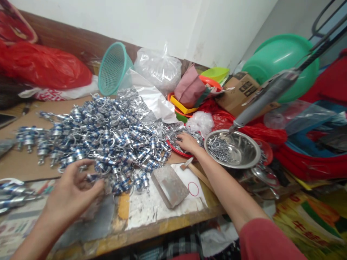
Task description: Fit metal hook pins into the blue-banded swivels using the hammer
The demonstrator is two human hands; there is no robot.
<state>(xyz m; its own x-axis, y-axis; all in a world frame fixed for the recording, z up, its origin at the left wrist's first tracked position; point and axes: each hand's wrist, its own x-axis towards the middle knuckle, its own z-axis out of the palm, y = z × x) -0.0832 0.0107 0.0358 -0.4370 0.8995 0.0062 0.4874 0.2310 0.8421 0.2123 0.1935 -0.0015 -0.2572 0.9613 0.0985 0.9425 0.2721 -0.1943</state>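
Fingers on your left hand [71,187] gape beside glossy, ridged blue-and-silver fittings [111,135] heaped on cardboard [23,168]; your right hand [187,142], grip unclear, touches small metallic pieces [197,135] in a round red tray [176,150].

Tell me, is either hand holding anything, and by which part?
It cannot be told: the left hand curls by a blurred blue piece, perhaps not gripped; the right hand is among metal parts in the red tray, grasp unclear.

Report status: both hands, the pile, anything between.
Left hand: half-curled at the blue-and-silver fittings, grip unclear. Right hand: in the red tray of small metal parts. Between them: grey block, hammer.
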